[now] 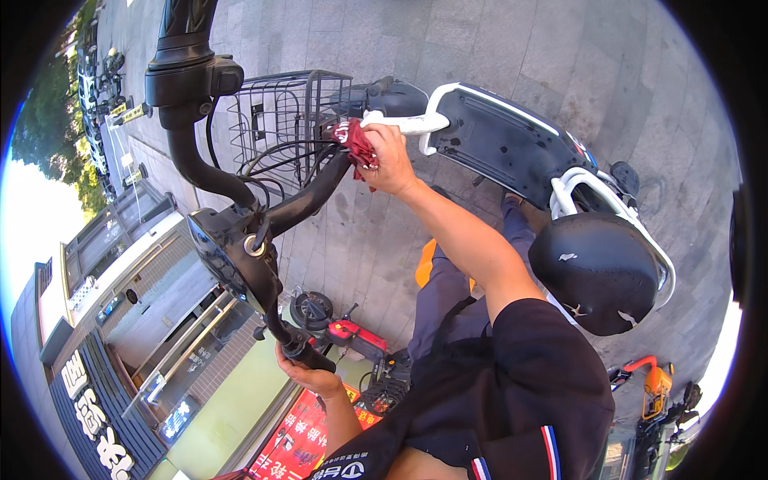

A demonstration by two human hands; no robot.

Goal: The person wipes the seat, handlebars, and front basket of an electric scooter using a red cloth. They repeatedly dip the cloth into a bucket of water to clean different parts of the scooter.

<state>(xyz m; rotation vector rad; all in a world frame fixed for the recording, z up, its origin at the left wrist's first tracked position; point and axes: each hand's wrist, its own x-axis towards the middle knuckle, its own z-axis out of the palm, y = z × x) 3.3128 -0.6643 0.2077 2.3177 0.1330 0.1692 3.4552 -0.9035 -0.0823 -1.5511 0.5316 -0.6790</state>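
Note:
My right hand (390, 160) is closed around a crumpled dark red cloth (357, 147) with white marks. The cloth presses against the white frame tube (408, 123) of an electric bike, close to its black stem (308, 196). My left hand (312, 376) curls around the black handlebar grip (308, 354) at the lower end of the bar; part of its fingers is hidden behind the grip. Between the hands lie the dark head unit with its key switch (254, 245) and several black cables. The other handlebar grip (186, 24) rises at the upper left.
A black wire basket (280, 120) sits beyond the stem. The black footboard (496, 144) and a scuffed black rounded seat (596, 272) lie to the right. A red scooter (356, 338) is parked below. Grey paving (512, 48), a shopfront (160, 320) and a red sign (296, 440) surround the bike.

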